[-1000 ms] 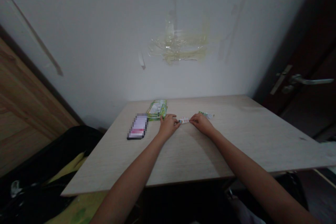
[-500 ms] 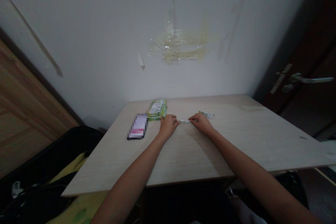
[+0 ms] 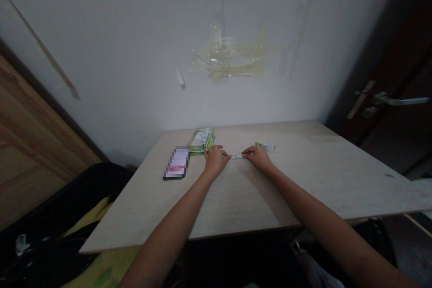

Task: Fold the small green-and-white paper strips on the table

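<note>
A narrow strip of printed wrapper (image 3: 236, 155), white and green, lies stretched between my two hands just above or on the table. My left hand (image 3: 216, 159) pinches its left end with thumb and fingertips. At the other end, my right hand (image 3: 258, 156) is closed on it in the same way. Close behind my left hand rests a stack of green printed packets (image 3: 201, 138). Another slim, folded green-and-white wrapper (image 3: 266, 146) lies just beyond my right hand.
A phone (image 3: 177, 162) with its screen lit and blurred lies left of the packets. The pale wooden table (image 3: 236, 207) meets a wall (image 3: 141, 45) with old tape (image 3: 229, 60) on it. A dark door (image 3: 391, 130) stands at the right, dark bags (image 3: 101, 177) at the left.
Both hands keep hold of the wrapper strip and have barely shifted. The strip looks slightly flatter or turned. Everything else stays in place.
</note>
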Tool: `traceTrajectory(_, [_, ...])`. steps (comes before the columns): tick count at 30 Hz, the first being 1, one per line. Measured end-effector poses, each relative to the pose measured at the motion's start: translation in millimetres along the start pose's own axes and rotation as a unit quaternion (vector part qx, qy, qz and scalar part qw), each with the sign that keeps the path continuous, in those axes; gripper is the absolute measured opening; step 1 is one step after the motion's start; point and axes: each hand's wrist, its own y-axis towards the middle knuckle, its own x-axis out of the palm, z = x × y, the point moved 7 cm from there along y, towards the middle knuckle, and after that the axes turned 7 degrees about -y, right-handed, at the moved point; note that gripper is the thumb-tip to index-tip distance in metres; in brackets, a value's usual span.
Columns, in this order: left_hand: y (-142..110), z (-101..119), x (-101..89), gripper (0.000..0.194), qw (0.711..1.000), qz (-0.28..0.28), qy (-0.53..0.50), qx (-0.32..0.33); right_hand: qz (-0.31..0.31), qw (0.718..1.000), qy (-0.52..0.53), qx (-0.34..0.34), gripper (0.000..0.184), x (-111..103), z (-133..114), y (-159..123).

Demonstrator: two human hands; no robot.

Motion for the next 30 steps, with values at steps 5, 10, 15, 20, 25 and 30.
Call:
traceTrajectory(5, [-3.3,3.7,-2.6,0.016,0.999,0.015,0.031,0.016,0.011,1.0,0.004,0.007,0.016,0.3,1.3,1.0])
traceTrajectory(10, [-3.2,-2.3,-4.6,0.017,1.0,0.025,0.016,-0.008,0.007,1.0,-0.004,-0.003,0.016,0.1,-0.2,1.8])
traceTrajectory(15, [-2.7,-3.5,-3.0,0.017,1.0,0.023,0.007,-0.015,0.0,1.0,-0.01,-0.006,0.016,2.1,-1.0,2.6])
traceTrajectory(20, [-1.7,-3.2,-1.4,0.018,0.999,0.026,0.007,-0.03,-0.001,0.999,-0.037,-0.014,0.019,4.7,-2.6,3.1])
traceTrajectory(25, [0.2,-2.0,1.9,0.018,0.999,0.023,0.009,-0.032,-0.021,0.997,-0.073,-0.011,0.023,10.6,0.0,4.9])
traceTrajectory(30, [0.7,-2.7,3.9,0.017,0.999,0.023,0.012,-0.033,-0.03,0.994,-0.108,-0.002,0.024,13.9,0.9,5.3])
